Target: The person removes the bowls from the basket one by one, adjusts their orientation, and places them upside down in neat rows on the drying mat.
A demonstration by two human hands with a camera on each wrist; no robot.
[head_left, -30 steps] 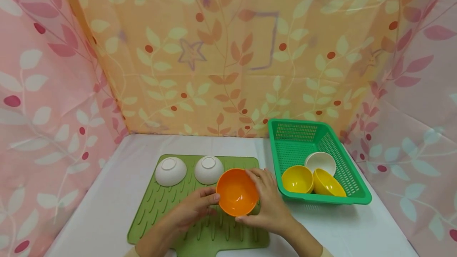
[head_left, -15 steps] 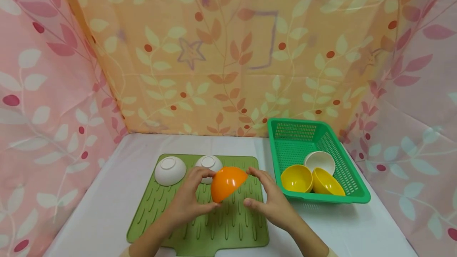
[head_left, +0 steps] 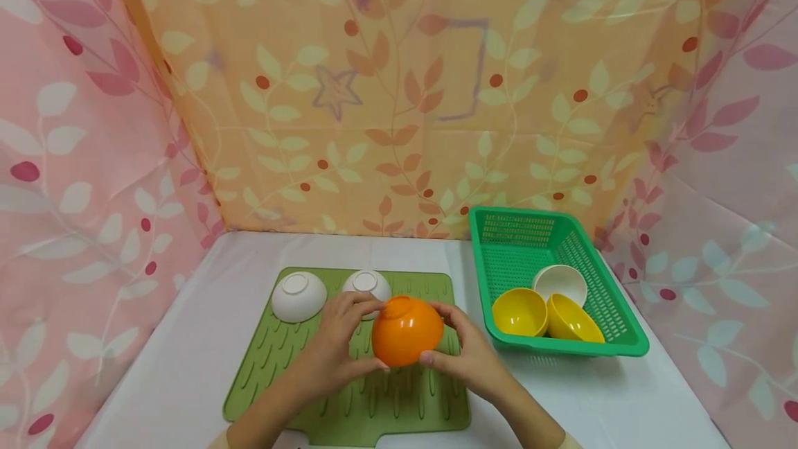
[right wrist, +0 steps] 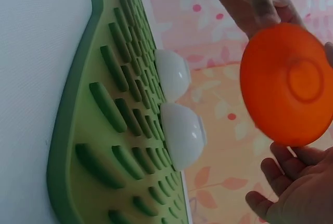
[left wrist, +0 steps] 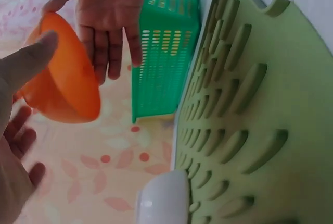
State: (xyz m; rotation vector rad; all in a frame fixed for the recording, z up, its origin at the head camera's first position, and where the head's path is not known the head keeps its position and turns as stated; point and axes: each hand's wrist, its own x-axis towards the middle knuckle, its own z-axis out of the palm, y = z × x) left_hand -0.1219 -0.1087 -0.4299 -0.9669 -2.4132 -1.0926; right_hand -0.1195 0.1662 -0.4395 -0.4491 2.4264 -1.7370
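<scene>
An orange bowl [head_left: 408, 332] hangs over the green drying mat [head_left: 368, 411], tipped so that its base faces up and toward me. At its left side my left hand [head_left: 332, 346] grips the wall between thumb and fingers. My right hand [head_left: 469, 357] holds the other side, thumb on the outer wall and fingertips near the rim. The left wrist view catches the orange bowl's hollow [left wrist: 73, 73] beyond my thumb; the right wrist view looks onto its foot ring [right wrist: 306, 81]. Two white bowls [head_left: 299, 298] [head_left: 368, 284] lie upside down along the mat's far edge.
To the right stands a green perforated basket [head_left: 564, 347]. Inside it are two yellow bowls [head_left: 519, 313] [head_left: 572, 319] and a white bowl [head_left: 564, 284]. Patterned cloth [head_left: 399, 158] walls in the white table [head_left: 592, 407] at the back and sides.
The orange bowl has turned from mouth toward me to base up. My right hand let go of it midway and holds it again now; my left hand shifted its grip around the side.
</scene>
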